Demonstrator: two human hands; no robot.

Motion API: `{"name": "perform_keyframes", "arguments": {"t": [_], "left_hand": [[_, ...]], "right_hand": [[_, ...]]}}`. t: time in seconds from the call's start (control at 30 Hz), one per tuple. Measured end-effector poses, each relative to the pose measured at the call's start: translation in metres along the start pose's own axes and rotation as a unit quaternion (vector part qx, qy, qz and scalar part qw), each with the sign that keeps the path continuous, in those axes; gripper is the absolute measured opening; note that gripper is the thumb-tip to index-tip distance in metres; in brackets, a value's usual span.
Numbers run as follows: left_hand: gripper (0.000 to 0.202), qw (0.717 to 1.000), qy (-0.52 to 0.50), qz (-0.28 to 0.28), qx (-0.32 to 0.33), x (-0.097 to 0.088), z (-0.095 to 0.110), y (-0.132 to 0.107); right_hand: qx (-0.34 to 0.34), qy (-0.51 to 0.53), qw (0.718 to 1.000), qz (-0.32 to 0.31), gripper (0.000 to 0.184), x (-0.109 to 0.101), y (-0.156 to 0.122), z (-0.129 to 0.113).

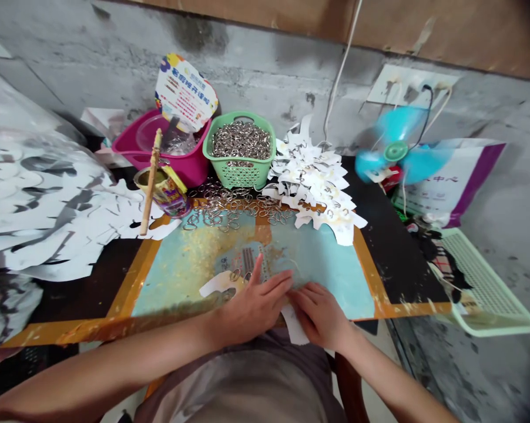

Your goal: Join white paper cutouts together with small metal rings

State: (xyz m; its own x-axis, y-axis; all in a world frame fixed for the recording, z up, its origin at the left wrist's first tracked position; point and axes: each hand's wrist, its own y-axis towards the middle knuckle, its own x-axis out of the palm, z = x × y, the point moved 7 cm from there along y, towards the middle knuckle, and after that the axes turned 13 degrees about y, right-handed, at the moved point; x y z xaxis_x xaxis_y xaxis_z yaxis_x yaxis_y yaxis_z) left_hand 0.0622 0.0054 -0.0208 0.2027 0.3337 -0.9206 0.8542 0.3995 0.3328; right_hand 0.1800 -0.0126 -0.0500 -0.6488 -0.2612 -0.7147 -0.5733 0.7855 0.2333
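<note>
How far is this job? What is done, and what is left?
The white paper cutouts beside the green basket look done. In hand: the left hand and right hand press one paper piece on the blue board. Remaining: many metal rings in the basket, and the large paper pile.

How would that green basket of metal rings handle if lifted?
The green plastic basket probably feels heavy for its size, being nearly full of metal rings. Its latticed walls may flex under that load. The rings look loose, so they would likely shift and could spill if it tipped.
</note>
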Motion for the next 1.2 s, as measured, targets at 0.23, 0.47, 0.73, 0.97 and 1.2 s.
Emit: {"name": "perform_keyframes", "arguments": {"t": [0.23, 0.47, 0.73, 0.97, 1.2], "left_hand": [[0.041, 0.985, -0.158, -0.028, -0.068, -0.016, -0.03, -0.011], [0.023, 0.985, -0.163, -0.003, 0.059, 0.0, -0.031, 0.007], [0.018, 0.994, -0.104, 0.029, -0.027, -0.006, -0.008, -0.01], [0.017, 0.985, -0.093, 0.073, -0.128, 0.005, -0.001, -0.026], [0.014, 0.973, -0.128, 0.059, -0.182, 0.006, -0.005, -0.03]], "right_hand": [[-0.04, -0.024, 0.999, -0.028, 0.042, 0.002, -0.001, -0.004], [-0.036, -0.03, 0.998, -0.032, 0.042, 0.004, -0.002, -0.004], [-0.007, -0.05, 0.998, -0.029, 0.038, 0.004, 0.001, -0.005], [-0.002, -0.042, 0.998, -0.036, 0.044, 0.004, 0.001, -0.004], [0.049, -0.084, 0.994, -0.057, 0.051, 0.008, 0.012, -0.009]]}}
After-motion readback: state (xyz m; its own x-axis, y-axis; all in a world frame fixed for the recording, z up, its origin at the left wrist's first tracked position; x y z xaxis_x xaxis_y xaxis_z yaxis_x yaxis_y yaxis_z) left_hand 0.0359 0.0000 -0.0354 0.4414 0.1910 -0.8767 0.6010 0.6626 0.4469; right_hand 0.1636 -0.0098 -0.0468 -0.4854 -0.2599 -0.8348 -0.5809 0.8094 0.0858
